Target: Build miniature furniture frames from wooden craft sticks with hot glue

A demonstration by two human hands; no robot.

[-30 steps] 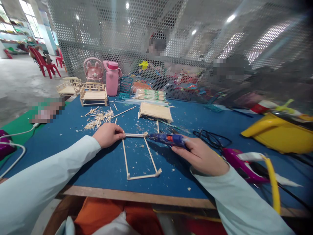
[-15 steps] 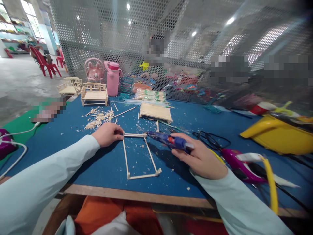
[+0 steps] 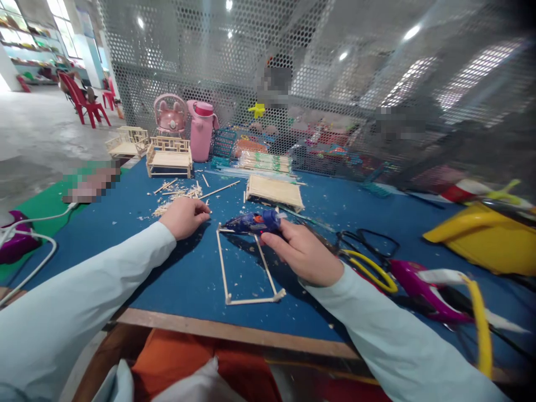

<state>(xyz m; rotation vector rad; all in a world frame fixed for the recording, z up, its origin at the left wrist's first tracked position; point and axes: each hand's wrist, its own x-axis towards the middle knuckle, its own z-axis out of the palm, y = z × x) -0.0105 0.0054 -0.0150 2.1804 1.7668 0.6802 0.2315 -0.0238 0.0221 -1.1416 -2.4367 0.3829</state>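
Note:
My right hand (image 3: 312, 254) grips a blue hot glue gun (image 3: 253, 222). Its nozzle points left, at the far left corner of a four-sided frame of thin wooden sticks (image 3: 223, 268) lying on the blue tabletop. The gun's body hides most of the far side of that frame. Just left of the same corner hovers my left hand (image 3: 184, 218), apart from the frame. Its thumb and fingertips are pinched together; anything between them is too small to make out. Behind the frame sits a flat stick-built panel (image 3: 274, 192).
Stick scraps (image 3: 180, 195) lie beyond my left hand. Small stick-built benches (image 3: 170, 159) and a pink bottle (image 3: 201, 134) stand at the back before a perforated metal screen (image 3: 234, 72). To the right are a purple-handled tool (image 3: 427, 293), black cables and a yellow object (image 3: 486, 237).
The glue gun has moved left along the frame's far side, from its right corner to its left one. My left hand has let go of the far left corner and drawn back slightly.

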